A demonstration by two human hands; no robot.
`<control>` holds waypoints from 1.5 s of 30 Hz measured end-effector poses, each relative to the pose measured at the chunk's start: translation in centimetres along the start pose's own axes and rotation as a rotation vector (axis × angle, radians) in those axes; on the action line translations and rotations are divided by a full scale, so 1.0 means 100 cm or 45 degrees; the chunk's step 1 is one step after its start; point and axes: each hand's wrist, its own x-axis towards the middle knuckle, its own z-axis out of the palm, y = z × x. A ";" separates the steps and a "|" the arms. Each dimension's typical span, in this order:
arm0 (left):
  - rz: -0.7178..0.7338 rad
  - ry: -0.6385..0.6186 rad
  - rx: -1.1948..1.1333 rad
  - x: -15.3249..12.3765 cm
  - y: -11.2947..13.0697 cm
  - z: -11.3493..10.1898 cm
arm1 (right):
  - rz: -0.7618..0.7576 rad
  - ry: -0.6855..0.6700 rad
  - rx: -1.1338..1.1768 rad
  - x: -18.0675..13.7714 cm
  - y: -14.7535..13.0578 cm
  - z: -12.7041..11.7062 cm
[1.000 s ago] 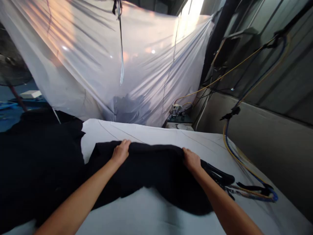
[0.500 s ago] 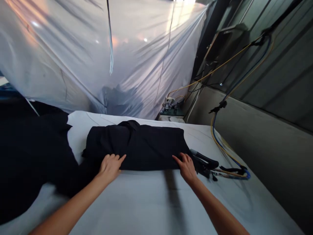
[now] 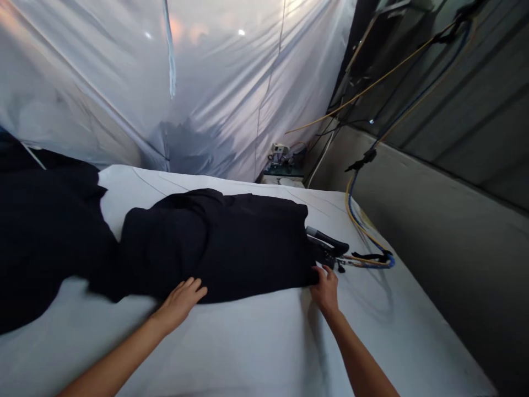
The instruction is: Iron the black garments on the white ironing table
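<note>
A folded black garment (image 3: 231, 242) lies across the white padded table (image 3: 256, 347). My left hand (image 3: 182, 300) rests flat on its near edge at the left, fingers stretched out. My right hand (image 3: 326, 286) sits at the garment's near right corner, its fingers curled on the cloth's edge. Just past the right hand lies a black steam iron (image 3: 326, 245), touching the garment's right side.
A heap of black cloth (image 3: 41, 231) covers the table's left side. Yellow and blue hoses (image 3: 363, 226) run from the iron up the grey wall on the right. A white sheet (image 3: 185, 82) hangs behind the table, with a small device (image 3: 281, 154) at its foot.
The garment has been folded over and drawn toward me. Both hands came from its far edge to its near edge, and the view tilted down.
</note>
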 end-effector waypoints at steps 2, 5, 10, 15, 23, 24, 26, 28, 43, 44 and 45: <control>-0.059 -0.002 0.017 -0.003 0.005 0.011 | 0.229 -0.079 0.127 0.001 0.014 0.000; 0.010 0.086 -0.001 0.002 0.021 0.018 | 0.417 -0.331 0.223 0.013 0.021 0.000; 0.301 0.220 -0.161 0.028 0.066 0.017 | 0.467 -0.449 0.176 0.028 0.014 -0.005; 0.049 0.274 -0.118 0.059 0.097 0.014 | 0.461 -0.425 0.065 0.014 0.021 -0.007; 0.365 0.276 -0.175 0.110 0.142 0.017 | 0.163 -0.135 -0.184 0.002 0.017 -0.007; 0.341 0.271 -0.171 0.114 0.144 0.019 | 0.066 -0.127 -0.172 0.001 0.017 -0.007; 0.328 0.259 -0.171 0.122 0.146 0.020 | -0.103 -0.183 -0.112 0.000 0.018 -0.005; 0.315 0.239 -0.174 0.130 0.145 0.018 | -0.148 -0.249 -0.081 -0.003 0.019 0.001; 0.371 0.212 -0.143 0.177 0.142 0.005 | -0.230 -0.408 -0.008 0.136 0.041 -0.061; 0.364 0.209 -0.148 0.179 0.142 0.006 | -0.250 -0.606 0.054 0.154 0.041 -0.061; 0.359 0.202 -0.155 0.180 0.142 0.005 | -0.247 -0.791 0.132 0.167 0.040 -0.059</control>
